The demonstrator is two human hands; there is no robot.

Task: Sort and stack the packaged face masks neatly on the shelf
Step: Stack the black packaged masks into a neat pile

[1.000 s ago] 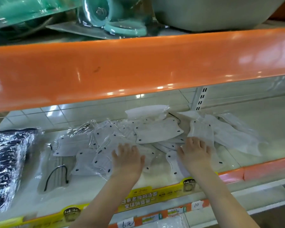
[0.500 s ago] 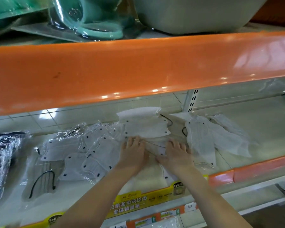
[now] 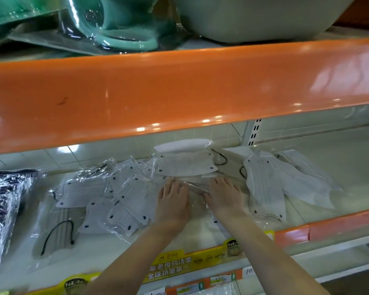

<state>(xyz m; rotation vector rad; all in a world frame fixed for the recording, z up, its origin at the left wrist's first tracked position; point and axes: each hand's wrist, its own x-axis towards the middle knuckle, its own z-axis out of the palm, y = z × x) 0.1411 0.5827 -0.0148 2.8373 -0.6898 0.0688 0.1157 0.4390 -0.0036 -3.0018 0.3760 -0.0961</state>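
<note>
Head view: both hands' fingers point(image 3: 175, 188) lie flat, straight, pressing a packaged mask point(image 3: 195, 191) between them.

Both palms face down: what the left hand point(image 3: 174, 201) and right hand point(image 3: 225, 198) cover on the mask packet point(image 3: 197, 188) is hidden. Fingertip grip not discernible. Left of the left hand, dark wrapped bundle point(image 3: 2, 211) cut by frame edge. Below the hands, price tag point(image 3: 248, 271) writing too small to read.
</note>
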